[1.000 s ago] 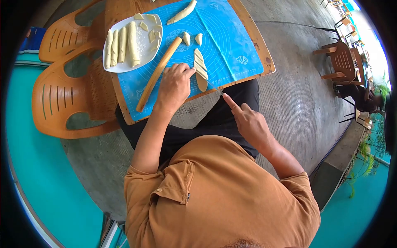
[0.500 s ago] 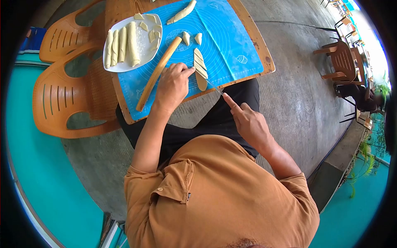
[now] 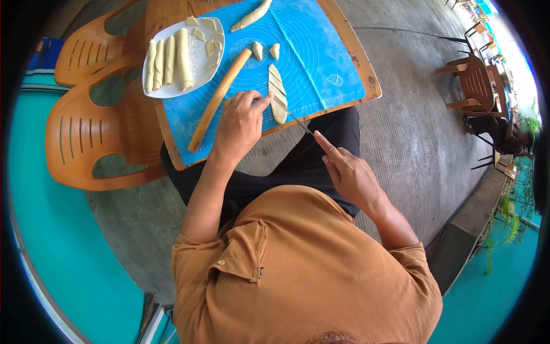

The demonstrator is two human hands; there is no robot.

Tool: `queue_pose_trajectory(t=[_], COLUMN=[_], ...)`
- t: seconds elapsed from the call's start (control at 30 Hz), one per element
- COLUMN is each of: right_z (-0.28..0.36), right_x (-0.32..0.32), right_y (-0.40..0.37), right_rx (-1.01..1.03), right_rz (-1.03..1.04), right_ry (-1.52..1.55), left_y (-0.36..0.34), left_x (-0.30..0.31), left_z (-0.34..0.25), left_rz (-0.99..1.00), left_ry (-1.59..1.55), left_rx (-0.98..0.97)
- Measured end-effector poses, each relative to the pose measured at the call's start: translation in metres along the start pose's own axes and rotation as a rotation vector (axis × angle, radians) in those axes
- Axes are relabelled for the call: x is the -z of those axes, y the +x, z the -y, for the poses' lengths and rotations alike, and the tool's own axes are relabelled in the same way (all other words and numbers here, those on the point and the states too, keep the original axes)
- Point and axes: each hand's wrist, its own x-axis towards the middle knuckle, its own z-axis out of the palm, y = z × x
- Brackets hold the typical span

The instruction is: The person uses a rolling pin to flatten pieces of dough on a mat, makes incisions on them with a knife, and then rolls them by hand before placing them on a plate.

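A flat strip of pale dough (image 3: 277,106) with slanting cuts lies near the front edge of the blue baking mat (image 3: 195,117). My left hand (image 3: 238,123) has curled fingers, and a fingertip rests on the strip's left side, steadying it. In my right hand (image 3: 349,175) is a knife (image 3: 301,124), its index finger stretched along the top. The blade's tip is at the strip's right edge, near the lower end. My palm hides most of the handle. Left of the strip, a wooden rolling pin (image 3: 220,98) lies diagonally, close to my left hand.
A white plate (image 3: 197,80) holds several dough rolls and flat scraps. Two small dough pieces (image 3: 258,51) lie beyond the cut strip, and a longer dough roll (image 3: 251,17) is at the far edge. Orange plastic chairs (image 3: 86,132) stand left of the wooden table (image 3: 366,86).
The knife and my right hand have shifted slightly right and toward me. The strip's lower end, darker before, now looks pale. My left hand stays at the strip.
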Motion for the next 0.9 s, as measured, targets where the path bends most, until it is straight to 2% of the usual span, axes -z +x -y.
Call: queue_pose_trajectory(t=[0.9], right_z=[0.0001], right_x=[-0.0028], right_y=[-0.0035], right_rx=[-0.016], right_rz=[0.057], right_ry=[0.038], left_y=[-0.0080], left_x=[-0.0031], left_z=[0.0026], left_rz=[0.048], left_ry=[0.036], left_rx=[0.001])
